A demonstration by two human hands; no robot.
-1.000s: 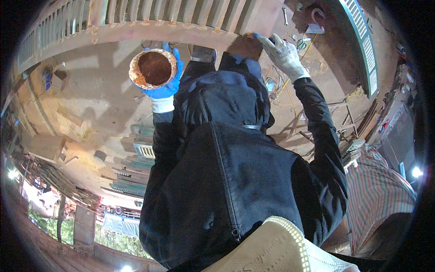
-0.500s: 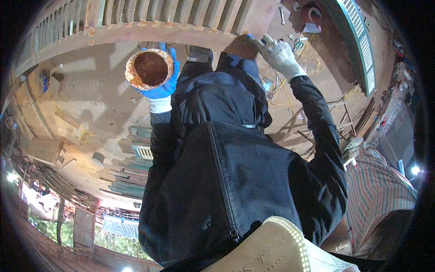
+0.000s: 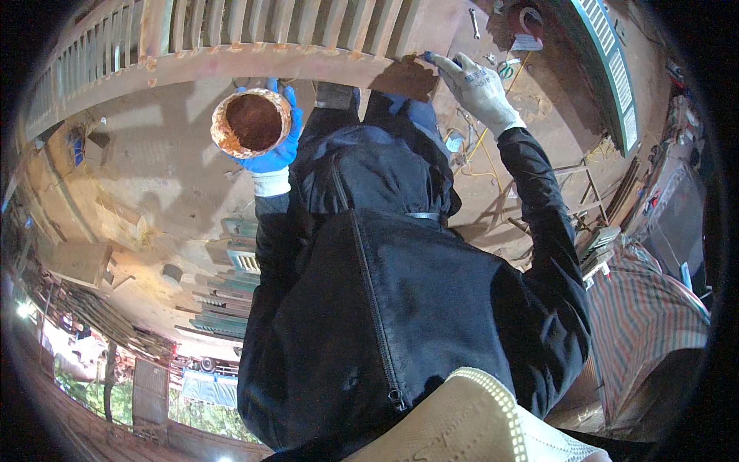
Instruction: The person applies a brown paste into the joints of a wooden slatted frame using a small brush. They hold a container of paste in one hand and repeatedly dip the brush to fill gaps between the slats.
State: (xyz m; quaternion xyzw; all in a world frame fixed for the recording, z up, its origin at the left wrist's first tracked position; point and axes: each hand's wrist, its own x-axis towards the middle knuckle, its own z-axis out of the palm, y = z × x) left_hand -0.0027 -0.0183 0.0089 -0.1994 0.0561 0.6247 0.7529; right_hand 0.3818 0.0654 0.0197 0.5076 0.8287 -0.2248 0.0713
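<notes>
Head view: both gloved hands up at the slatted wooden frame [image 3: 254, 35].

Left hand [image 3: 269, 150] (blue glove) is closed round a rust-crusted cup [image 3: 252, 121] just below the frame's rail. Right hand [image 3: 479, 88], white glove, fingers spread, presses the rail's right end. Tools and yellow cord [image 3: 493, 138] lie beyond; dark jacket [image 3: 400, 308] blocks the lower ground. Against the earlier frame, little changed.
</notes>
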